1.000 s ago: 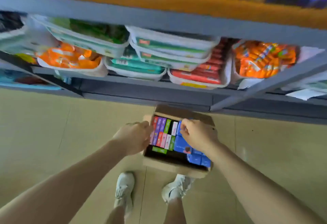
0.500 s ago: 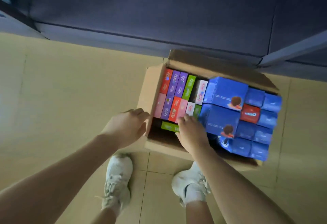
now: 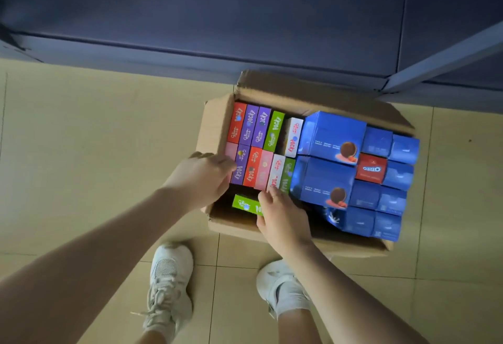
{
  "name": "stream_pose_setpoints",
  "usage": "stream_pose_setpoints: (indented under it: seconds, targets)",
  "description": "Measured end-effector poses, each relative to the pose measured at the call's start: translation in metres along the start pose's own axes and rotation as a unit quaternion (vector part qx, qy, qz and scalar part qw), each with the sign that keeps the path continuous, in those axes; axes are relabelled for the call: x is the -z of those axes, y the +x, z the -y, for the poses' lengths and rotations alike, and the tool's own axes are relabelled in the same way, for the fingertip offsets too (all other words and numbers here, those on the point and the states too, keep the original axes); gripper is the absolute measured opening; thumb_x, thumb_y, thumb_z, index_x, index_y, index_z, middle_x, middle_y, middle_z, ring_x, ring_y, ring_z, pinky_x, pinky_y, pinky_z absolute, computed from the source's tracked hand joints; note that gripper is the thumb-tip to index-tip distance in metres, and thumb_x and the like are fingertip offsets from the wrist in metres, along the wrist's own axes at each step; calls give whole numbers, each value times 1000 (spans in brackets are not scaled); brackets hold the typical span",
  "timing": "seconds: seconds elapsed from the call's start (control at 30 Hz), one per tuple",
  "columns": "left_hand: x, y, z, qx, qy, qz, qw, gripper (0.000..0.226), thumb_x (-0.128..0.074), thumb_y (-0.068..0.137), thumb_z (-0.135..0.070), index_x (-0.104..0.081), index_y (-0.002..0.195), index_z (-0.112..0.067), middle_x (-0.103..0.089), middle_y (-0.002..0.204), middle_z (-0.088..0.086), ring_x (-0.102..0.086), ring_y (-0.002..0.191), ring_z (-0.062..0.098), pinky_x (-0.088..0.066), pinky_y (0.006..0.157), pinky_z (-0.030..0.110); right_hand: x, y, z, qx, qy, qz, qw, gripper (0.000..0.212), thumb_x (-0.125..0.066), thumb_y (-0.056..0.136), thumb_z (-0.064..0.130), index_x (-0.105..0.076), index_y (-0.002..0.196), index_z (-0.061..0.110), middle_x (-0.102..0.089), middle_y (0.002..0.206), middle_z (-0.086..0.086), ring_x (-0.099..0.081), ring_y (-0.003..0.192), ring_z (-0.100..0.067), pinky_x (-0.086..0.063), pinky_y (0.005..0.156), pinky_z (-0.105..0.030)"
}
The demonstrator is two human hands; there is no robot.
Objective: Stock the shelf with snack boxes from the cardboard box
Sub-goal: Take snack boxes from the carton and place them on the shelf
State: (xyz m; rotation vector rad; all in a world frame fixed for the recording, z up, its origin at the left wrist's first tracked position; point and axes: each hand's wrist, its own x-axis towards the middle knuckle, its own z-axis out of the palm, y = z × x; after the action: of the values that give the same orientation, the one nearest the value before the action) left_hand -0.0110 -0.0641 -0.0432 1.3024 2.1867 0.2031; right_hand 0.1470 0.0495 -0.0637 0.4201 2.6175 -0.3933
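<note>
1. an open cardboard box (image 3: 217, 126) sits on the tiled floor (image 3: 95, 126), just near the dark shelf base (image 3: 245, 17).
2. slim pocky boxes (image 3: 261, 147) fill its left part; blue oreo boxes (image 3: 332, 137) fill the right.
3. the left hand (image 3: 201, 180) curls its fingers over the near-row boxes at the left wall.
4. the right hand (image 3: 283, 215) rests on a flat green box (image 3: 245, 205), fingertips at the near row; whether it grips, i cannot tell.
</note>
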Motion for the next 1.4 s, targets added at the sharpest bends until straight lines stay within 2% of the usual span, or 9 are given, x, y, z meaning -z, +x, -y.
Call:
stream_pose_setpoints:
  seconds: [0.07, 0.23, 0.37, 0.53, 0.7, 0.87, 1.13, 1.3, 1.4]
  targets:
    - [-4, 13, -6, -44, 56, -7, 997, 28, -74, 71, -11, -66, 97, -6, -69, 91, 11, -68, 80, 31, -55, 70, 41, 13, -17, -3, -16, 23, -4, 1000, 42, -86, 51, 31, -56, 76, 16, -60, 66, 2, -59, 51, -14, -30, 32, -19]
    - [-23, 49, -41, -66, 109, 53, 990, 62, -57, 87, -34, -34, 140, -13, -33, 147, 9, -35, 133, 29, -29, 108, 43, 54, -43, -44, -113, 178, 7, 978, 25, -60, 82, 31, -52, 101, 18, -55, 100, 5, -62, 82, -17, -40, 57, -27]
    - [-41, 65, -59, -58, 191, 56, 978, 87, -58, 81, -49, -17, 146, -8, -22, 152, 10, -26, 137, 28, -23, 110, 43, 77, -54, -89, -117, 314, -38, 941, 19, -69, 75, 21, -55, 89, 21, -60, 87, 8, -55, 77, -5, -43, 64, -21]
    - [-64, 77, -60, -36, 251, 129, 959, 101, -61, 81, -46, 6, 146, -8, -9, 153, 13, -10, 141, 31, -13, 113, 48, 80, -52, -113, -130, 414, -41, 900, 27, -69, 79, 16, -52, 83, 37, -62, 79, 8, -56, 70, -13, -41, 54, -19]
    - [-69, 79, -55, -89, 297, 106, 945, 83, -59, 85, -27, -7, 146, -6, -27, 147, 14, -18, 139, 32, -13, 113, 51, 75, -44, -119, -119, 427, -5, 896, 22, -69, 80, 17, -56, 91, 31, -61, 87, 14, -55, 72, 1, -42, 59, -12]
    - [-74, 74, -49, -108, 308, 34, 945, 87, -81, 47, -41, -56, 123, -6, -63, 113, 12, -53, 113, 30, -27, 96, 48, 77, -47, -123, -136, 429, -11, 893, 20, -68, 80, 16, -57, 93, 27, -63, 89, 8, -60, 76, -5, -47, 62, -19]
    - [-63, 62, -55, -100, 196, -19, 975, 98, -81, 37, -46, -49, 120, -6, -62, 112, 16, -60, 106, 34, -46, 90, 46, 79, -52, -121, -145, 444, -36, 883, 24, -70, 79, 18, -56, 88, 35, -65, 87, 9, -63, 75, -19, -50, 65, -33]
    - [7, 36, -68, -132, 64, -32, 989, 80, -69, 51, -50, -49, 121, -17, -53, 114, 17, -63, 92, 34, -56, 66, 38, 106, -67, -116, -171, 548, -48, 817, 24, -74, 67, 31, -60, 87, 35, -66, 82, 14, -62, 79, -3, -52, 68, -25]
    - [73, 23, -81, -172, -82, -85, 978, 68, -66, 59, -49, -47, 118, -21, -45, 110, 14, -55, 94, 32, -52, 76, 33, 145, -76, -109, -169, 637, -89, 747, 28, -73, 64, 23, -64, 89, 29, -69, 83, 10, -65, 82, -6, -53, 74, -26]
